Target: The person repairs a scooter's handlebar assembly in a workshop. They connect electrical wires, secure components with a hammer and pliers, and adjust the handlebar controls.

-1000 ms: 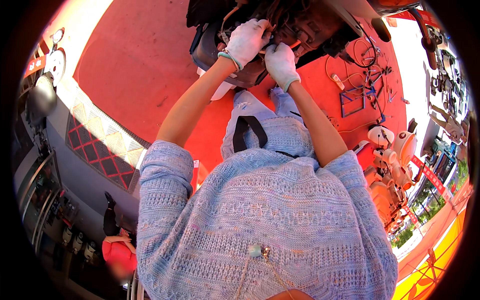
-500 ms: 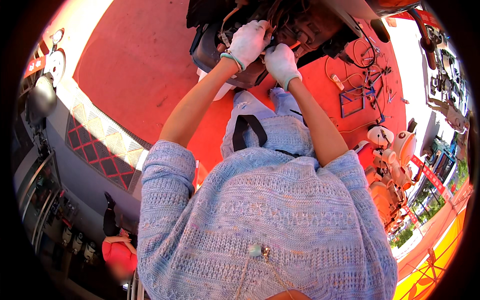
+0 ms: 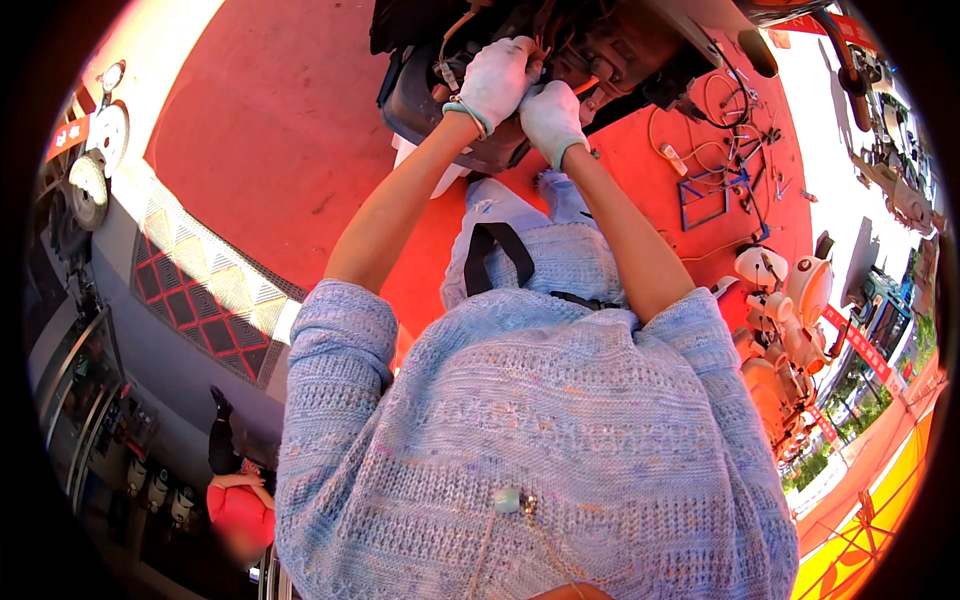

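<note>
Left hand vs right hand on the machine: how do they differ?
The left hand sits higher and farther left on the dark machine; the right hand sits lower, just beside it. The left glove's cuff has a green edge; the right's looks plain. Both wear white gloves and touch each other.

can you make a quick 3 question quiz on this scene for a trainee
1. True or false: both hands wear white gloves.
2. What do the left hand and right hand touch? A) dark machine body B) a wall tile C) a yellow fence
3. What colour is the floor?
Key: 1 true; 2 A; 3 red.
</note>
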Demonstrator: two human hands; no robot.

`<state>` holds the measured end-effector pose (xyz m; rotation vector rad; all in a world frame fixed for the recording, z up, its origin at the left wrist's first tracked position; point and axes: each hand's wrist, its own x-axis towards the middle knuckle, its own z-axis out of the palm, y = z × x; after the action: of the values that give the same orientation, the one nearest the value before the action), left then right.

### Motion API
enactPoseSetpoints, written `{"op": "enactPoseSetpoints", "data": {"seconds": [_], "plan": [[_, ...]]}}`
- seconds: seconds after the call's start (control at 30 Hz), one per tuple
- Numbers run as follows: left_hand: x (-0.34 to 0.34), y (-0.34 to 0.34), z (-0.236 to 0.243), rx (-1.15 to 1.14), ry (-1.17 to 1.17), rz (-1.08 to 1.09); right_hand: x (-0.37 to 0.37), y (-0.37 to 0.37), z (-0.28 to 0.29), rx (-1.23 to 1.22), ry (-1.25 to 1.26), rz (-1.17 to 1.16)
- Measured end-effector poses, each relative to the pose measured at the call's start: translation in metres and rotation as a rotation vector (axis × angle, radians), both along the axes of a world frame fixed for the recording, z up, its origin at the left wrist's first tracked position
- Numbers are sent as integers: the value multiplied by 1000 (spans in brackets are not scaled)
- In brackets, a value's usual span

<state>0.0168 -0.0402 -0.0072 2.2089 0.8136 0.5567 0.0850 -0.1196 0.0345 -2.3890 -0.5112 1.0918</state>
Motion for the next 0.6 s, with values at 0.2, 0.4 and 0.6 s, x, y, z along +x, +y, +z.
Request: {"op": "enactPoseSetpoints", "data": {"seconds": [0.2,0.4,0.6], "plan": [[0,9,-8,-29,-63,-28,-4,8,-1,-20,-32,-14],[1,10,-9,-66,-50,-35,8,7,-44,-18,267,-95],[2,8,-10,-55,-50,-16,10,6,-30,41,210,-71]]}}
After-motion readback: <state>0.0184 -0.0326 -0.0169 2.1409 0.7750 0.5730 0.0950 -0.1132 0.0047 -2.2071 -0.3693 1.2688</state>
